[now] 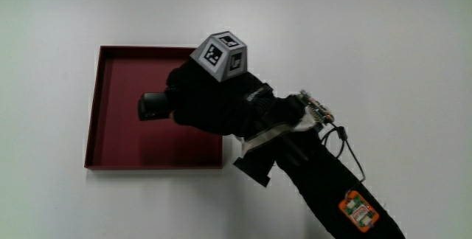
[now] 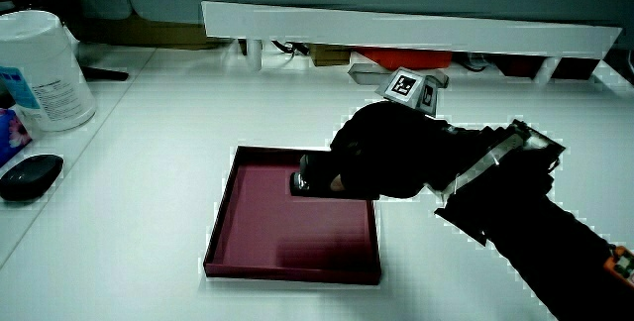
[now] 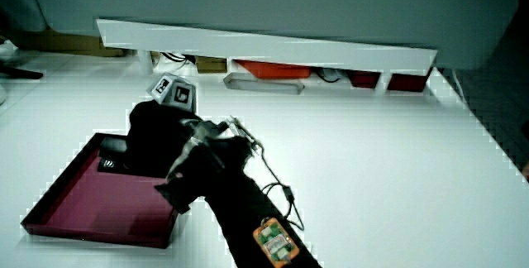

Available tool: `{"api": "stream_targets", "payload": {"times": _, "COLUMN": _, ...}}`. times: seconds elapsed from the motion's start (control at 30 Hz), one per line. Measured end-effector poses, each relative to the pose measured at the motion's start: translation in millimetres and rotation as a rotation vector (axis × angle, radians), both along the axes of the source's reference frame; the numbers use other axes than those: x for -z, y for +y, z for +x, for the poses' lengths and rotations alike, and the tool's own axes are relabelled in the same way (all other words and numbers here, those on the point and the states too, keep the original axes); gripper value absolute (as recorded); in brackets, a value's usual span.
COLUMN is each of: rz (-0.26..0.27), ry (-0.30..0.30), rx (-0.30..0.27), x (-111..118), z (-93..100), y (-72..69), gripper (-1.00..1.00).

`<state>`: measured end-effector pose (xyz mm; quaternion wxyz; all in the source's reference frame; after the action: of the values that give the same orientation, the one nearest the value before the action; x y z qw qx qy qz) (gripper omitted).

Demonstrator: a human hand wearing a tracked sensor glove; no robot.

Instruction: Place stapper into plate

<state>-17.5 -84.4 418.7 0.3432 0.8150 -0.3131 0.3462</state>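
A dark red square tray, the plate (image 1: 118, 136) (image 2: 258, 232) (image 3: 83, 206), lies on the white table. The gloved hand (image 1: 203, 102) (image 2: 381, 153) (image 3: 157, 140) is over the tray, with a patterned cube (image 1: 221, 54) on its back. Its fingers are curled around a black stapler (image 1: 153, 106) (image 2: 302, 182) (image 3: 111, 148), whose end sticks out of the grip above the tray's floor. I cannot tell whether the stapler touches the floor. Most of the stapler is hidden by the glove.
In a side view a white tub (image 2: 40, 68) and a black mouse-like object (image 2: 30, 175) stand on the neighbouring table beside the tray. A low white partition (image 2: 416, 29) (image 3: 264, 49) runs along the table's edge farthest from the person, with orange items under it.
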Motion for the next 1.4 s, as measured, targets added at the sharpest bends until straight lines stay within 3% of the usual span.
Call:
{"api": "stream_targets", "payload": {"times": 0.03, "rz": 0.011, "ry": -0.018, "rx": 0.014, "x": -4, "z": -5.1, "y": -0.2, "gripper": 0.0}}
{"api": "stream_targets", "payload": {"times": 0.07, "rz": 0.076, "ry": 0.025, "rx": -0.019, "x": 16, "z": -6.7, "y": 4.0, "gripper": 0.0}}
{"api": "stream_targets", "payload": {"times": 0.1, "rz": 0.083, "ry": 0.048, "rx": -0.024, "x": 15, "z": -9.8, "y": 5.6, "gripper": 0.0}}
{"api": "stream_targets", "payload": {"times": 0.17, "rz": 0.057, "ry": 0.028, "rx": -0.005, "x": 8, "z": -14.6, "y": 7.6, "gripper": 0.0}}
{"api": "stream_targets", "payload": {"times": 0.27, "rz": 0.05, "ry": 0.077, "rx": -0.001, "x": -7, "z": -22.0, "y": 10.6, "gripper": 0.0}}
{"api": "stream_targets", "payload": {"times": 0.7, "rz": -0.007, "ry": 0.141, "rx": 0.023, "x": -46, "z": -31.5, "y": 17.4, "gripper": 0.0}}
{"api": "stream_targets", "payload": {"times": 1.2, "rz": -0.048, "ry": 0.16, "rx": 0.035, "x": -58, "z": -32.1, "y": 21.5, "gripper": 0.0}}
{"api": "stream_targets", "payload": {"times": 1.3, "rz": -0.079, "ry": 0.129, "rx": 0.035, "x": -54, "z": -26.9, "y": 19.7, "gripper": -0.21}}
{"api": "stream_targets", "payload": {"times": 1.4, "rz": -0.071, "ry": 0.122, "rx": 0.045, "x": -40, "z": -18.8, "y": 18.5, "gripper": -0.43}}
